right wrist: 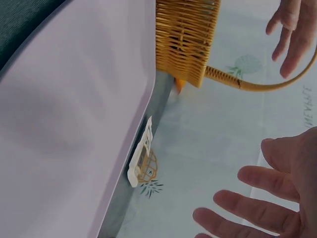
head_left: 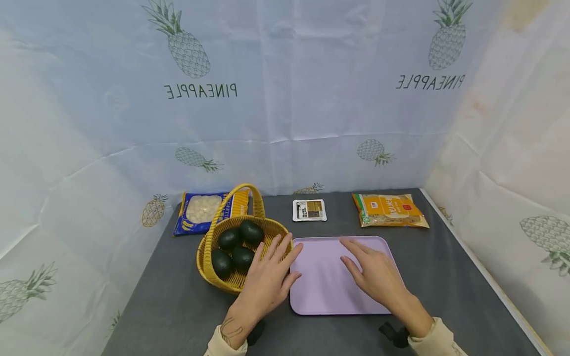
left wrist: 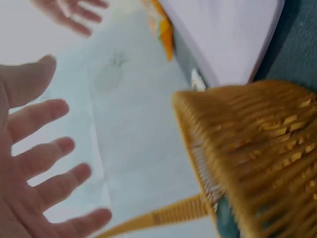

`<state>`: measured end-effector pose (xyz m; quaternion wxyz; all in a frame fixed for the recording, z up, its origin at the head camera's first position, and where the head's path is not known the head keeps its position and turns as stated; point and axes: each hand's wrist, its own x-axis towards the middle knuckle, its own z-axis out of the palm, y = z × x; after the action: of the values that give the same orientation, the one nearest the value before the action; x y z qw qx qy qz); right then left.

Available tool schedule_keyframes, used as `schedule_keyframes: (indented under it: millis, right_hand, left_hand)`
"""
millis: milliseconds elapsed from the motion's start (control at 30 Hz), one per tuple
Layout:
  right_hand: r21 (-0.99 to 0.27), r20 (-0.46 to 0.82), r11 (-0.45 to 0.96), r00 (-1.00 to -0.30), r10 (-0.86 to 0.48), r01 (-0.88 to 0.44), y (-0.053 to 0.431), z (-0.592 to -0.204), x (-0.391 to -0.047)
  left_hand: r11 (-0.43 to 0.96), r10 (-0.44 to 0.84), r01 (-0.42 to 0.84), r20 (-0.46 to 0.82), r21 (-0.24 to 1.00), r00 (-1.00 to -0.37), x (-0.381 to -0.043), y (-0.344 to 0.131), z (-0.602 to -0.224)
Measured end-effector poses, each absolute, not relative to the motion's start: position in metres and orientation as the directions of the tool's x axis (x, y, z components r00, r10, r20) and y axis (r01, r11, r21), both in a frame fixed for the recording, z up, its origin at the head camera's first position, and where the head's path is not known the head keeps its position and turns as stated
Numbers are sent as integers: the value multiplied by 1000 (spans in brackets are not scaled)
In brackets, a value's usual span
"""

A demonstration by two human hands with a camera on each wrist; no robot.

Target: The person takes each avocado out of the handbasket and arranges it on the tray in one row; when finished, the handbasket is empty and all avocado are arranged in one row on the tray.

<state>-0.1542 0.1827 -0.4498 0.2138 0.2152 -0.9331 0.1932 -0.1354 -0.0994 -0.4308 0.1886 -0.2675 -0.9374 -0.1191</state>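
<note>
My left hand [head_left: 266, 277], fingers spread, hovers by the right side of a yellow wicker basket [head_left: 207, 277] with a tall handle. Several dark green avocados [head_left: 243, 257] lie in the basket; the hand hides part of its rim. Over a lilac tray [head_left: 329, 291] to the right is my right hand [head_left: 378, 273], its fingers extended and holding nothing. Both palms appear raised off the things below in the wrist views, where the left hand [left wrist: 44, 163] and right hand [right wrist: 267, 193] show fingers apart. The tray lies flat beside the basket.
Behind the basket lies a blue and yellow bag [head_left: 202, 210] with pale round pieces inside. A small white packet [head_left: 309, 210] sits behind the tray. An orange bag [head_left: 392, 211] lies at the back right. Pineapple-printed cloth [head_left: 285, 109] hangs around the dark table [head_left: 169, 316].
</note>
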Motion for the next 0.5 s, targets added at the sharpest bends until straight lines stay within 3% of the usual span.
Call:
schedule_keyframes:
  millis: [333,500]
  right_hand:
    - [-347,492,795,-818,-298,-498,172,-440,-155]
    - [-386,467,783,-835,-291,-489,165,-435,-158]
  left_hand:
    - [799,200,540,732,263,-651,-113,-155,-401]
    - [801,4,509,847,316,-532,-109,-181,-389]
